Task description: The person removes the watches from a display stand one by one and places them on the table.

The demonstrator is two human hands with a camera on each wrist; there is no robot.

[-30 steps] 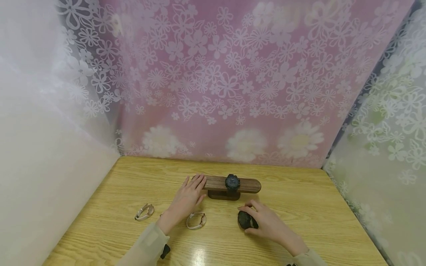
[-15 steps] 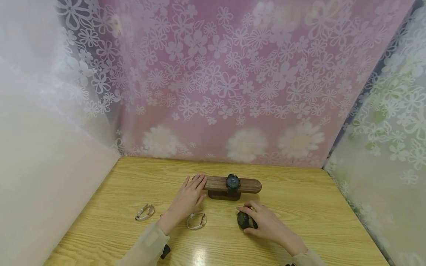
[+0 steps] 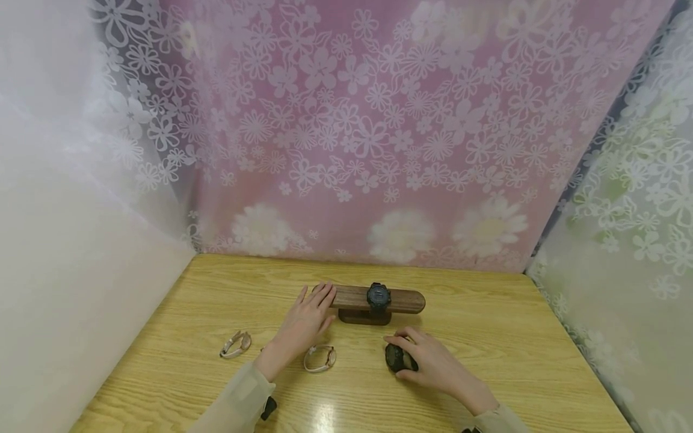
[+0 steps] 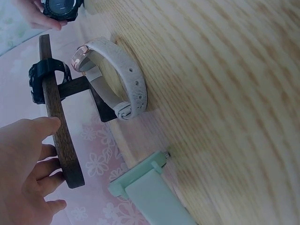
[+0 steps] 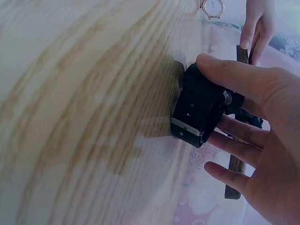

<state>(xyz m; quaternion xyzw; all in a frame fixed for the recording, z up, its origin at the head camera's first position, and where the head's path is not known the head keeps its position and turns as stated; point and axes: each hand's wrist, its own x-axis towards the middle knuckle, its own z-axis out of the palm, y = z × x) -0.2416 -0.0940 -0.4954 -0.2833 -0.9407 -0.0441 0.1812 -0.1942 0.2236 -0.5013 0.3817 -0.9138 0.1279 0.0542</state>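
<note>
A dark wooden watch stand [image 3: 352,298] carries a black digital watch [image 3: 378,296] on its bar. My left hand [image 3: 303,320] holds the bar's left end; in the left wrist view the thumb lies on the near side and the fingers pass behind it. Nearer me on the right, my right hand [image 3: 433,361] grips a second dark digital watch [image 3: 399,358]. In the right wrist view its black strap [image 5: 194,110] and buckle show between thumb and fingers, close over the table. A white-strapped watch [image 3: 320,359] with a rose-gold case stands on its side by my left wrist.
Another pale-strapped watch [image 3: 236,345] lies farther left on the wood-grain table [image 3: 487,319]. A mint-green strapped watch [image 4: 147,187] shows in the left wrist view. Flowered curtains [image 3: 352,132] close off the back and sides.
The dark watch in my right hand has shifted slightly left and turned a little. My left hand and the stand have stayed in place.
</note>
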